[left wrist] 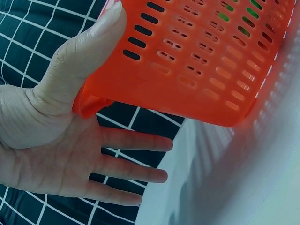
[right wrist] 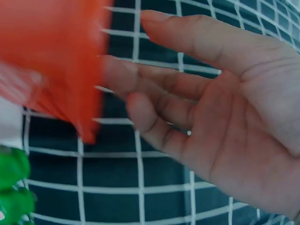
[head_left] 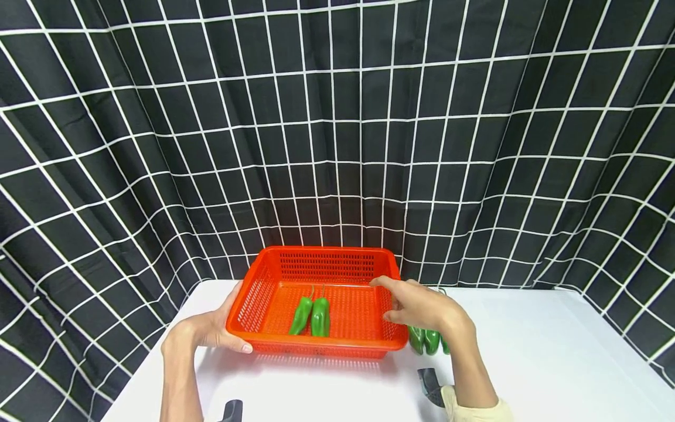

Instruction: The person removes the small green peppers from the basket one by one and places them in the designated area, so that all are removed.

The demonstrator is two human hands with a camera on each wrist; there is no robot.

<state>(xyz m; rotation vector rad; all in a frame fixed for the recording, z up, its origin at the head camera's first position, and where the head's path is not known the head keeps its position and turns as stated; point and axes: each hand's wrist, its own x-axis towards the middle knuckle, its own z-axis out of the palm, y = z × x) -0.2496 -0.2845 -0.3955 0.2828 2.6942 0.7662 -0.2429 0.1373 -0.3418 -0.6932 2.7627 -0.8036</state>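
Where one basket [head_left: 353, 344] sits near the table's [head_left: 527, 351] far-left corner, two green peppers [head_left: 320, 316] lie toward its near edge; at least three further peppers [head_left: 431, 341] lie beside its right edge. Left hand [head_left: 213, 331]: thumb against basket, three visible fingers straight, spread. Right hand [head_left: 427, 305]: fingers parted, just beside the right rim. Basket: orange-red, rectangular, perforated.

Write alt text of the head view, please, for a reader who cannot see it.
A red basket holds two green peppers, with a person's left hand touching its left side and the right hand at its right end. More peppers, partly hidden, lie on the white table to the right.
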